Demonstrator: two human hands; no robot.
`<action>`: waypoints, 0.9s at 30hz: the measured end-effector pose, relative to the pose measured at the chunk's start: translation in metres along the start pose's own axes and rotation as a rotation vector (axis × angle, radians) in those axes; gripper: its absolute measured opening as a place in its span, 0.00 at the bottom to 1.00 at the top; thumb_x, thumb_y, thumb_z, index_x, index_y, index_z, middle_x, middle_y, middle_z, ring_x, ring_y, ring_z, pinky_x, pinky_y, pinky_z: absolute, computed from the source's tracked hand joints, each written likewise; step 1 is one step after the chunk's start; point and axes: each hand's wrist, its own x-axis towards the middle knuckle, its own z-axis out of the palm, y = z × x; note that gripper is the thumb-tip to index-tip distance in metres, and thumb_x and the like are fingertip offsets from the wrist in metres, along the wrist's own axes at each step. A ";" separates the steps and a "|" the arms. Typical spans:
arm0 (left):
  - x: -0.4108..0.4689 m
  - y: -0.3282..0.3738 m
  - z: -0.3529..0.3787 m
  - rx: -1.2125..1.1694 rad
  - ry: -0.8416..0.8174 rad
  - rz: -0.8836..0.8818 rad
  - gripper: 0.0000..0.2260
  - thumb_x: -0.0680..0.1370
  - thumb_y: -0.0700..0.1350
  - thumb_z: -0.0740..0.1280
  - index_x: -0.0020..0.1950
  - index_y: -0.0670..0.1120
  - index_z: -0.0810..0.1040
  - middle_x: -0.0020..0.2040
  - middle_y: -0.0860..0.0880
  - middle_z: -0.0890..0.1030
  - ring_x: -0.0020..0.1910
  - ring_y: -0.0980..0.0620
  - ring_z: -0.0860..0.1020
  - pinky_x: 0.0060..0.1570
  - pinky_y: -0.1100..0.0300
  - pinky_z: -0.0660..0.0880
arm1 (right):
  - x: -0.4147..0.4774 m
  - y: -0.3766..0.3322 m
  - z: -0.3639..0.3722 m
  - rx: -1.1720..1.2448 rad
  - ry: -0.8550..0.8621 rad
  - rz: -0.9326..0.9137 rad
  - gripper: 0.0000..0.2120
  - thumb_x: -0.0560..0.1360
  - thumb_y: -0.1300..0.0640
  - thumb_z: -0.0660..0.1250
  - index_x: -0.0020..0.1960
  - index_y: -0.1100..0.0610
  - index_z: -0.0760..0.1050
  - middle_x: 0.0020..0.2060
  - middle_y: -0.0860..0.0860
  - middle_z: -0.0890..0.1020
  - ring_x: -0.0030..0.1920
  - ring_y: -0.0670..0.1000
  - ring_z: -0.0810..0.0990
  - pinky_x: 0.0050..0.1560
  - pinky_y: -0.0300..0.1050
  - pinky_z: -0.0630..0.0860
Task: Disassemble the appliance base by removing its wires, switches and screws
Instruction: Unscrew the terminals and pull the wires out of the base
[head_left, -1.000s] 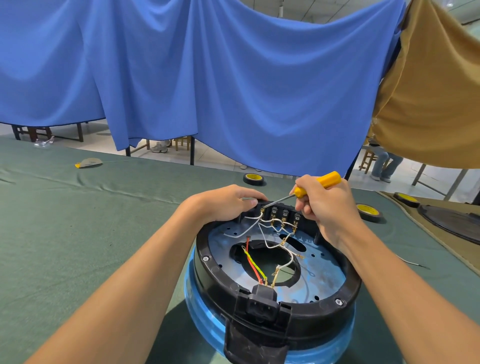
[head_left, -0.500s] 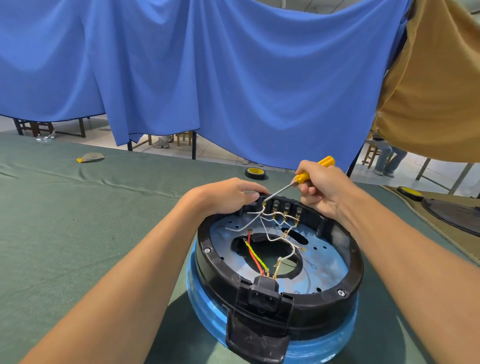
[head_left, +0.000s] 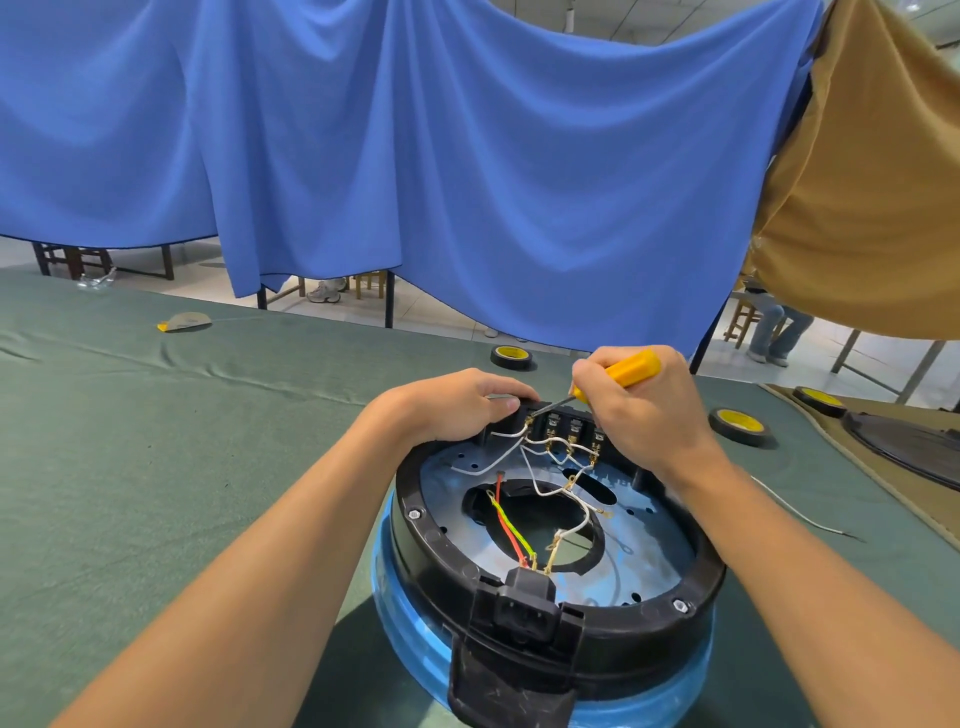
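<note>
The round appliance base (head_left: 670, 618), black rim over a blue shell, lies upside down on the green table. White wires (head_left: 540, 457) run from a row of black switches (head_left: 571, 428) at its far edge; a red and a yellow-green wire (head_left: 511, 525) lead to the black power socket (head_left: 524, 613) at the near edge. My left hand (head_left: 457, 405) grips the far rim beside the switches. My right hand (head_left: 639, 410) holds a yellow-handled screwdriver (head_left: 631, 368), its tip at the leftmost switch terminal. Hex screws (head_left: 414, 514) sit on the rim.
Three black-and-yellow tape rolls (head_left: 511, 356) lie beyond and to the right of the base. A loose white wire (head_left: 805, 512) rests on the cloth at right. A dark round part (head_left: 914, 441) sits on a tan mat at far right. Blue and tan cloths hang behind.
My right hand has shifted left and down with the screwdriver, bringing its tip to the leftmost switch. My left hand stays on the rim.
</note>
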 end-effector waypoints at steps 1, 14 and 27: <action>0.000 0.000 0.000 0.001 0.000 -0.002 0.15 0.84 0.46 0.55 0.68 0.56 0.73 0.62 0.53 0.77 0.62 0.51 0.74 0.66 0.52 0.67 | 0.002 -0.001 0.000 -0.009 -0.012 -0.014 0.19 0.73 0.66 0.64 0.25 0.68 0.67 0.21 0.62 0.68 0.22 0.56 0.62 0.23 0.46 0.60; -0.005 0.006 -0.002 0.020 -0.002 -0.010 0.16 0.84 0.45 0.54 0.69 0.55 0.72 0.68 0.51 0.74 0.65 0.52 0.71 0.67 0.56 0.63 | 0.052 0.023 0.014 0.464 -0.026 0.812 0.12 0.71 0.65 0.60 0.31 0.58 0.61 0.22 0.54 0.66 0.19 0.48 0.57 0.24 0.36 0.53; -0.004 0.007 -0.002 -0.030 0.013 -0.027 0.15 0.84 0.45 0.55 0.67 0.56 0.74 0.64 0.51 0.77 0.62 0.53 0.72 0.65 0.56 0.65 | 0.019 0.018 0.005 0.244 0.056 0.407 0.19 0.75 0.56 0.64 0.31 0.69 0.73 0.24 0.57 0.73 0.24 0.50 0.71 0.30 0.45 0.68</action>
